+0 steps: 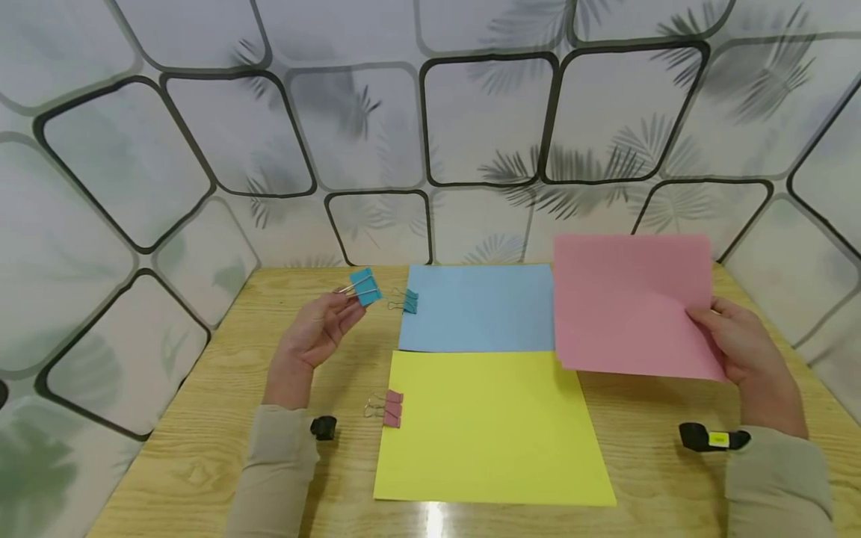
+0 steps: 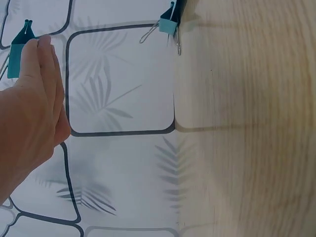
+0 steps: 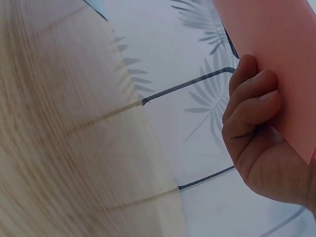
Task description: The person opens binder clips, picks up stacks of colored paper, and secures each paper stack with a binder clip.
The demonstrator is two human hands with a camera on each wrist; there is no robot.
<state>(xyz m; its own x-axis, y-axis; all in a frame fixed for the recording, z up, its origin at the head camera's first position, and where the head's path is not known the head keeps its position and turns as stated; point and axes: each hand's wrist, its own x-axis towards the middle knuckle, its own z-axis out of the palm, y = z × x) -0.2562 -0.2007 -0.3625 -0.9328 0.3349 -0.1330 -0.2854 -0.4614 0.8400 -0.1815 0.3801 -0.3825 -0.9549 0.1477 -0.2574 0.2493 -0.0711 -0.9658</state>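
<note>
In the head view my left hand (image 1: 319,329) pinches a blue binder clip (image 1: 365,287) by its wire handles, raised above the table's far left. My right hand (image 1: 738,340) grips the right edge of a pink paper stack (image 1: 632,306), held up off the table; the right wrist view shows fingers (image 3: 254,106) curled against one face of it. On the table lies a blue paper sheet (image 1: 480,308) with a teal binder clip (image 1: 410,300) on its left edge. Nearer me is a yellow paper sheet (image 1: 491,433), a pink binder clip (image 1: 393,409) on its left edge.
The wooden table (image 1: 222,418) meets a patterned wall covering (image 1: 491,119) at its back edge. Black wrist straps (image 1: 713,438) sit at both sleeves. The pink paper overhangs the right ends of the blue and yellow sheets.
</note>
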